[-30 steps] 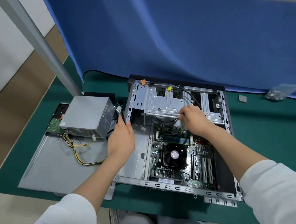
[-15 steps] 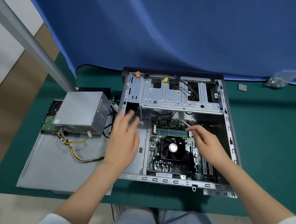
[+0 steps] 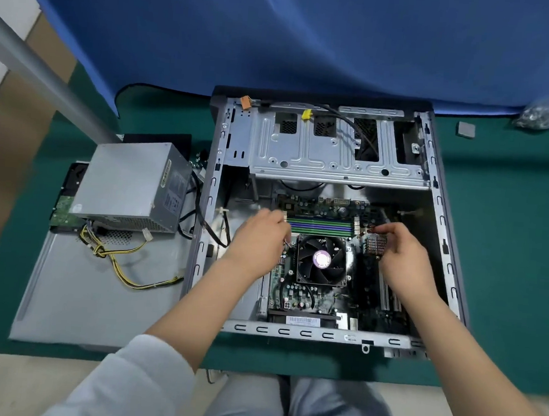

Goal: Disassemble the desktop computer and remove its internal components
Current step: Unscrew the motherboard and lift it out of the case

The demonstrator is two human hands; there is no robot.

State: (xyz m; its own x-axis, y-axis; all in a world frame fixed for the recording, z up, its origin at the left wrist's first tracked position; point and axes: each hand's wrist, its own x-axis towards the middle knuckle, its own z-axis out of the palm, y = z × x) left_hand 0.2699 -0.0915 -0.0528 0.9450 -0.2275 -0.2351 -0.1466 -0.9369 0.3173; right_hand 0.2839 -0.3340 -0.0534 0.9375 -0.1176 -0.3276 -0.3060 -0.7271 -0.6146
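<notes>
Change since half a second ago: your left hand (image 3: 259, 239) has come off the bare case floor and moved right, to the left end of the green and purple memory slots (image 3: 320, 225). Your right hand (image 3: 400, 252) has shifted right, from the slot area to the right end of the slots, just over the small finned copper-coloured heatsink (image 3: 376, 245). The view has also dropped closer to the case.

Both hands have fingers curled down toward the green motherboard (image 3: 306, 294). The fingertips are hidden or blurred, so you cannot tell whether either hand grips anything.

The open grey steel desktop computer case (image 3: 322, 335) lies on its side on the green mat (image 3: 507, 256), with the square black CPU cooler fan (image 3: 321, 260) between your wrists and the silver drive cage (image 3: 303, 151) at the far end.

The grey metal power supply box (image 3: 129, 181) is already out, resting on the flat grey side panel (image 3: 75, 298) to the left, its yellow and black cables (image 3: 123, 265) trailing.

Writing: a label on the power supply's side and a white barcode sticker (image 3: 302, 321) near the board's near edge, both too small to read.
</notes>
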